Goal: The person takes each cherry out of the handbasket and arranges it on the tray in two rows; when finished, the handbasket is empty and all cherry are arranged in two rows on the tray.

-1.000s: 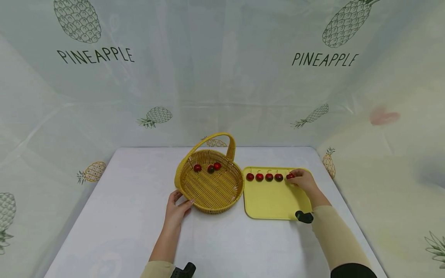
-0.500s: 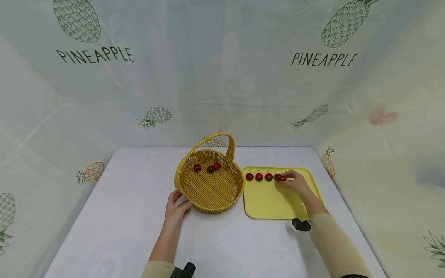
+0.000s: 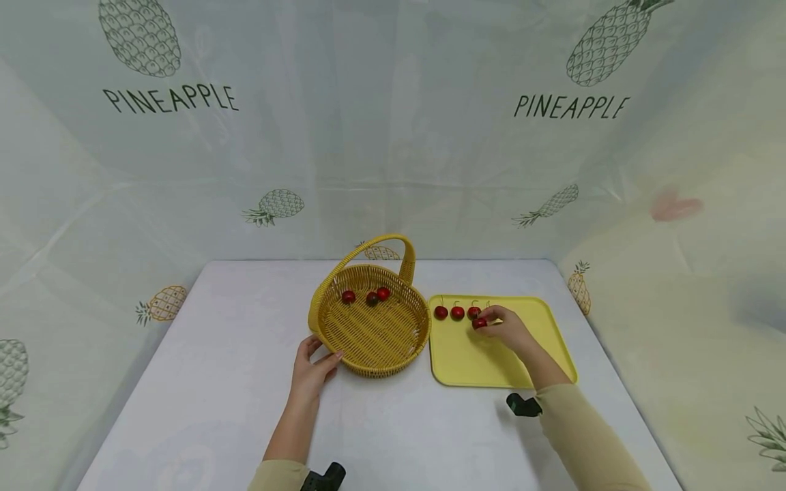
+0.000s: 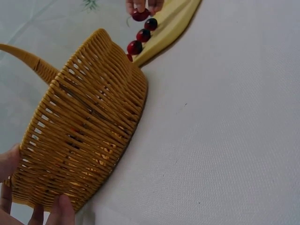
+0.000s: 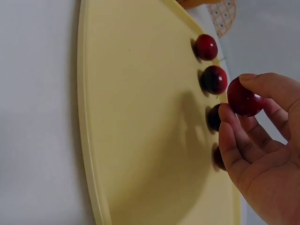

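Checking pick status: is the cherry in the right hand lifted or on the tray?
Lifted. The right hand pinches the cherry above the yellow tray, clear of the four lying in the row.

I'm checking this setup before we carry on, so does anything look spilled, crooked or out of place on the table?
Nothing stands out. The basket sits upright with three cherries inside, the left hand touching its rim. On the yellow tray the cherries lie in a neat row, and the right hand pinches one cherry just off that row.
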`<action>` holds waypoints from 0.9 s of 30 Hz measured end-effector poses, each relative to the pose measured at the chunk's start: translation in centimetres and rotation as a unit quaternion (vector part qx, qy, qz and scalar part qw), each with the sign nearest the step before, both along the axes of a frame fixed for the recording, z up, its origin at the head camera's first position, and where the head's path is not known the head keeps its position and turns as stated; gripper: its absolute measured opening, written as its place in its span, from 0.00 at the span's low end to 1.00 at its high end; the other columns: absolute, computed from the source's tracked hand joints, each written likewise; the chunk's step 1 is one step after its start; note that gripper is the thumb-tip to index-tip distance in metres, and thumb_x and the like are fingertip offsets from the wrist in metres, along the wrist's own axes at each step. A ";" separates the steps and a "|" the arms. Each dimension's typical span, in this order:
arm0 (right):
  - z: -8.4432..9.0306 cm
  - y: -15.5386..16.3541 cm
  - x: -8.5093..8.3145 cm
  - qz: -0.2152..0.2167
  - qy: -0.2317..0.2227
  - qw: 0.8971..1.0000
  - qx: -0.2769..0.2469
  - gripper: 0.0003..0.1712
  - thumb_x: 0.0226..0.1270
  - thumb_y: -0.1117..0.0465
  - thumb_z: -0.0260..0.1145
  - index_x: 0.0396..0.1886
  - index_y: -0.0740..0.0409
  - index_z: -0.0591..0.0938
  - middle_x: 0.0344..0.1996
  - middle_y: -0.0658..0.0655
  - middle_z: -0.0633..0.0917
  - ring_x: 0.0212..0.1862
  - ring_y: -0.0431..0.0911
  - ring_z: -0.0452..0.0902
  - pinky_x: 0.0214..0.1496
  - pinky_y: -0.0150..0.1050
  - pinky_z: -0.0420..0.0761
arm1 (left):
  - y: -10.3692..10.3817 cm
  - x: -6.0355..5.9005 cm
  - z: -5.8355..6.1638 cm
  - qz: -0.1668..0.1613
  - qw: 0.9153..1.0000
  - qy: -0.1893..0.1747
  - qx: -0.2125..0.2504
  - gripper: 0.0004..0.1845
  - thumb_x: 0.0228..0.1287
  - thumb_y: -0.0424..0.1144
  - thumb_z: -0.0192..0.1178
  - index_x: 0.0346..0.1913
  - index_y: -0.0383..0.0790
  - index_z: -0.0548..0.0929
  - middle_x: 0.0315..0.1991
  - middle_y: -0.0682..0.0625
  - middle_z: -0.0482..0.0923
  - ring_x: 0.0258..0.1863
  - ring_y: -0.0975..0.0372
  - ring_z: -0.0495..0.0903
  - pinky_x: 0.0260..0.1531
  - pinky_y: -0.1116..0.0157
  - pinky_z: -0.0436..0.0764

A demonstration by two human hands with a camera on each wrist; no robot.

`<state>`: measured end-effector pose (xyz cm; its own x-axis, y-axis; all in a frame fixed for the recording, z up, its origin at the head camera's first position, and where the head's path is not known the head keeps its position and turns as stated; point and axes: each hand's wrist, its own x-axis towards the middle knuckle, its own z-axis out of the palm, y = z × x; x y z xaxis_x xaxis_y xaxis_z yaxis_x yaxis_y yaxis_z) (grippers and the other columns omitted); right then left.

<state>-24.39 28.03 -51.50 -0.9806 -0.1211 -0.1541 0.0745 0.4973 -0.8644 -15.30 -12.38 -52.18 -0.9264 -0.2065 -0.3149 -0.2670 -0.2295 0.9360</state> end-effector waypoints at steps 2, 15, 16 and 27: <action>-0.1 -0.4 0.1 0.005 -0.004 1.000 -0.006 0.19 0.52 0.63 0.69 0.43 0.63 0.75 0.45 0.63 0.74 0.42 0.52 0.73 0.40 0.42 0.76 | 0.0 0.0 0.0 0.001 1.000 -0.001 -0.004 0.39 0.49 0.30 0.66 0.64 0.44 0.58 0.61 0.47 0.54 0.43 0.56 0.72 0.45 0.51 0.69; -1.2 -2.9 0.1 0.037 -0.015 0.999 -0.002 0.18 0.49 0.68 0.70 0.41 0.60 0.77 0.42 0.59 0.77 0.40 0.50 0.75 0.41 0.41 0.75 | 0.0 -0.1 0.0 0.005 1.000 -0.006 -0.011 0.39 0.49 0.31 0.67 0.63 0.45 0.59 0.61 0.47 0.55 0.44 0.55 0.72 0.45 0.52 0.70; -1.2 -3.0 0.1 0.040 -0.015 0.999 0.002 0.18 0.49 0.68 0.70 0.41 0.60 0.77 0.42 0.59 0.77 0.40 0.50 0.75 0.40 0.41 0.75 | 0.0 -0.1 0.0 0.006 1.000 -0.007 -0.009 0.39 0.49 0.30 0.67 0.63 0.45 0.59 0.61 0.47 0.55 0.44 0.55 0.72 0.45 0.52 0.70; -1.5 -4.6 0.8 0.046 -0.020 0.999 0.004 0.19 0.47 0.67 0.71 0.41 0.59 0.77 0.40 0.58 0.77 0.37 0.49 0.75 0.37 0.39 0.76 | 0.2 0.1 -0.1 0.015 1.000 -0.011 -0.020 0.37 0.49 0.31 0.67 0.62 0.46 0.59 0.61 0.46 0.55 0.44 0.55 0.72 0.44 0.51 0.71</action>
<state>-23.64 23.47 -52.99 -0.9582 -0.2092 -0.1951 0.0633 0.5099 -0.8579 -15.23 -12.18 -52.29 -0.9124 -0.2466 -0.3266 -0.2820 -0.1998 0.9384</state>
